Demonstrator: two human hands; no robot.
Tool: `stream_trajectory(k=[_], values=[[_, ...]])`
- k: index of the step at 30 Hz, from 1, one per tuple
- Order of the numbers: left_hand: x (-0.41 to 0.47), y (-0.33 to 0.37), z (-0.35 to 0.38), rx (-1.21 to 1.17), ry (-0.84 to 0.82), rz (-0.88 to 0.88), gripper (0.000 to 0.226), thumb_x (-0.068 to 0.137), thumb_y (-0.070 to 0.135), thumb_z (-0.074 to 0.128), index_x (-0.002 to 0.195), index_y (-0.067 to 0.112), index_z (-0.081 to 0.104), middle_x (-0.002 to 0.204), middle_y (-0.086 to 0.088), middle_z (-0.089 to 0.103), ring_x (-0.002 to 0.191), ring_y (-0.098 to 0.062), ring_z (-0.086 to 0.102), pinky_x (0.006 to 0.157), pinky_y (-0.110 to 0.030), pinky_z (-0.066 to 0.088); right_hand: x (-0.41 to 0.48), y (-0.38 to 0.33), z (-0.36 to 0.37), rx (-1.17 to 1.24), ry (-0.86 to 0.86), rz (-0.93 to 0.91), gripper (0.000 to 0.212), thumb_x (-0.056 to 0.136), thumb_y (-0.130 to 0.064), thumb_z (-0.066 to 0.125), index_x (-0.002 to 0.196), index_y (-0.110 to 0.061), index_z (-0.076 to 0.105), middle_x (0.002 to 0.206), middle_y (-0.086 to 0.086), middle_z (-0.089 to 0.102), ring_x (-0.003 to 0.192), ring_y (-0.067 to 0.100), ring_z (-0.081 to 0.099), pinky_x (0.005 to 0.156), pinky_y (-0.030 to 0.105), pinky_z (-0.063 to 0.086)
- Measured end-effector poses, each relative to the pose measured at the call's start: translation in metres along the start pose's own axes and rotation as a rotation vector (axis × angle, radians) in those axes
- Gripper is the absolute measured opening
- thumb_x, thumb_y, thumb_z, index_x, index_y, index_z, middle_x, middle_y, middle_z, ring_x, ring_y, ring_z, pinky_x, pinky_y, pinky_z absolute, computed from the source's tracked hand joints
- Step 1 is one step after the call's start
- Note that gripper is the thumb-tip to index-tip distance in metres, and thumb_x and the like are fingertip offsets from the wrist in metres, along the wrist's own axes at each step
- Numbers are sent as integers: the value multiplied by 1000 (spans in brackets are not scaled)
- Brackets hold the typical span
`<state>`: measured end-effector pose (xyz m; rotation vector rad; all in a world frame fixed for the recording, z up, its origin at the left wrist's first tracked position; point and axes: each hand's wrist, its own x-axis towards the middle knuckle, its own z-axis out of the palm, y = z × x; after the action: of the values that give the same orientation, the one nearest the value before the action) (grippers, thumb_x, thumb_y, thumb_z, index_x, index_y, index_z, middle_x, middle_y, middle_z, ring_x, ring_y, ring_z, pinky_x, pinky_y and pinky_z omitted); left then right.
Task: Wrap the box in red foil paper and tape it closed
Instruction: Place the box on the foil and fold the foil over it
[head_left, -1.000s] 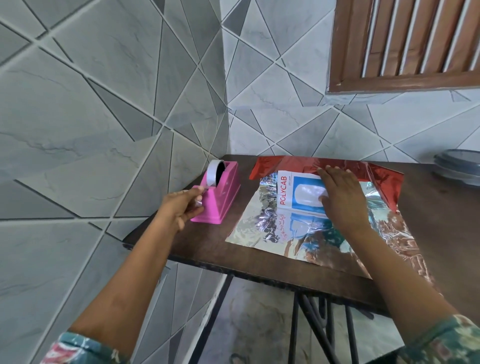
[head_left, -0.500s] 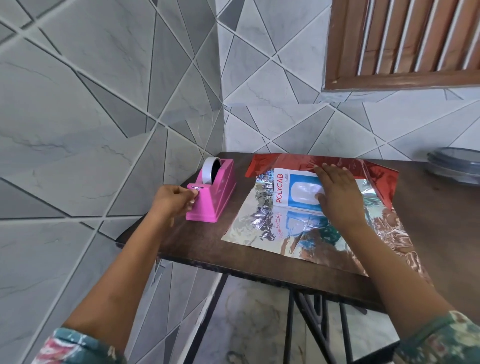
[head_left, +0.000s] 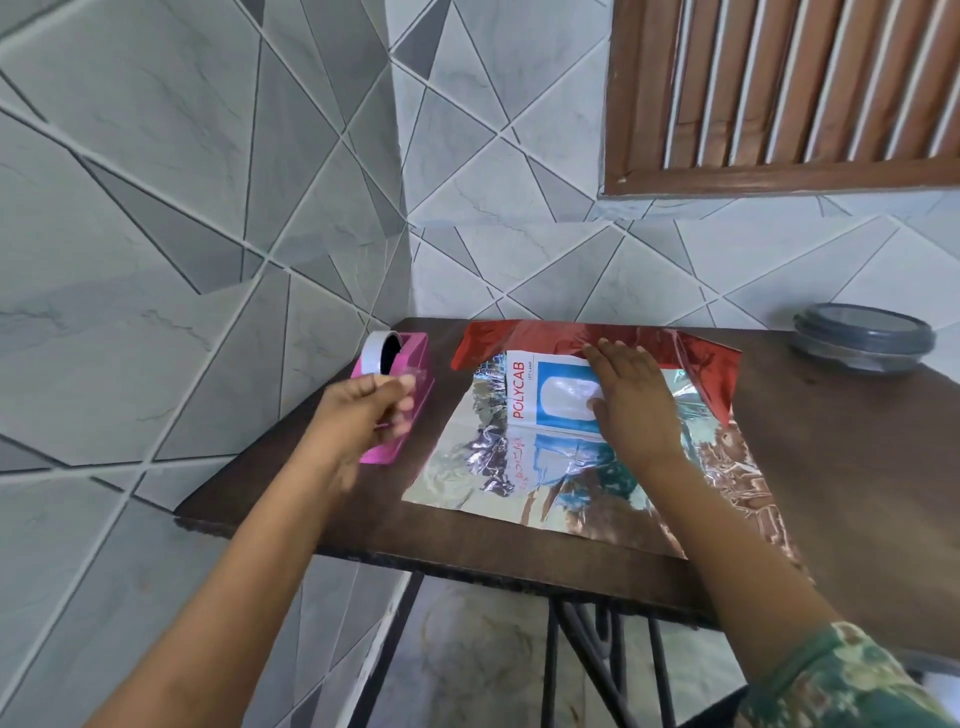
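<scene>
A white and blue box (head_left: 525, 395) printed POLYCAB lies on a sheet of foil paper (head_left: 483, 467) with its silver side up. The sheet's red side shows in a flap (head_left: 519, 338) raised behind the box. My right hand (head_left: 631, 402) rests flat on the box, fingertips touching the red flap. A pink tape dispenser (head_left: 415, 353) with a white tape roll (head_left: 376, 353) stands to the left of the foil. In front of it my left hand (head_left: 371, 413) is blurred, its fingers pinched on what looks like a clear tape strip.
All of this sits on a dark brown table (head_left: 857, 467) pushed into a corner of grey tiled walls. A grey lidded container (head_left: 862, 335) stands at the back right. A wooden shutter (head_left: 779, 88) hangs above. The table's front edge is near my arms.
My left hand has come away from the dispenser's cutter and moved right toward the foil, fingers still pinched. My right hand has stayed on the box.
</scene>
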<state>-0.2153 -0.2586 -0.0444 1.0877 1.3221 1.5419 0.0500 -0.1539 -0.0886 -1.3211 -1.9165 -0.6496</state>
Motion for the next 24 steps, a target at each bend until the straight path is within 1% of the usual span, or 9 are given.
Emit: stream_trajectory(k=[2, 4, 8, 10, 13, 16, 18, 21, 24], values=[[1, 1, 48, -95, -72, 25, 16, 87, 11, 63, 72, 12, 62, 52, 5, 59, 47, -4, 50, 55, -17, 50, 0, -1, 0, -3, 30, -14, 67, 54, -1, 87, 116, -2, 64, 115, 19, 65, 107, 37, 62, 101, 48, 38], [3, -1, 95, -119, -112, 28, 18, 87, 12, 64, 70, 13, 62, 52, 6, 59, 45, -4, 47, 54, -17, 48, 0, 0, 0, 0, 45, -24, 69, 48, -2, 89, 113, -4, 65, 111, 17, 67, 102, 35, 65, 97, 48, 43], [14, -8, 154, -169, -66, -31, 18, 88, 13, 65, 71, 11, 60, 61, -1, 56, 49, -7, 44, 50, -14, 44, 1, 5, 0, 16, 45, -57, 74, 42, -8, 91, 111, -4, 66, 108, 14, 69, 97, 31, 67, 92, 44, 48], [19, -11, 167, -176, -31, -45, 19, 88, 13, 64, 70, 12, 59, 62, -1, 55, 52, -8, 44, 49, -13, 43, 1, 6, 0, 37, 47, -58, 75, 40, -9, 92, 110, -2, 66, 106, 15, 69, 95, 31, 67, 90, 43, 50], [24, -14, 172, -142, -10, -45, 18, 88, 16, 65, 71, 12, 60, 64, -1, 57, 56, -9, 47, 55, -16, 45, 1, 8, 0, 62, 68, -49, 79, 35, -11, 94, 107, 1, 64, 100, 16, 70, 89, 31, 68, 85, 40, 52], [25, -14, 174, -120, -14, -25, 16, 89, 16, 63, 74, 11, 61, 65, -1, 57, 57, -9, 47, 56, -16, 45, 2, 10, -1, 51, 80, -77, 77, 31, -13, 95, 101, -1, 66, 98, 15, 70, 87, 30, 69, 82, 38, 54], [25, -14, 176, -106, -17, -12, 17, 90, 16, 62, 73, 12, 61, 65, 0, 57, 57, -8, 48, 56, -14, 46, 2, 12, -1, 44, 78, -83, 74, 32, -11, 95, 100, -2, 66, 101, 16, 70, 89, 30, 69, 83, 39, 53], [26, -15, 179, -106, -16, -8, 17, 90, 15, 62, 73, 12, 61, 65, -1, 57, 56, -8, 48, 56, -15, 46, 1, 13, 2, 47, 80, -85, 73, 37, -6, 93, 105, 0, 66, 106, 18, 68, 97, 33, 67, 89, 46, 50], [27, -17, 182, -107, 1, -21, 18, 89, 15, 63, 72, 12, 61, 65, -2, 58, 56, -8, 48, 56, -16, 45, -1, 13, 3, 2, 86, -99, 72, 40, -11, 93, 106, -1, 66, 105, 16, 68, 101, 33, 66, 94, 49, 46]])
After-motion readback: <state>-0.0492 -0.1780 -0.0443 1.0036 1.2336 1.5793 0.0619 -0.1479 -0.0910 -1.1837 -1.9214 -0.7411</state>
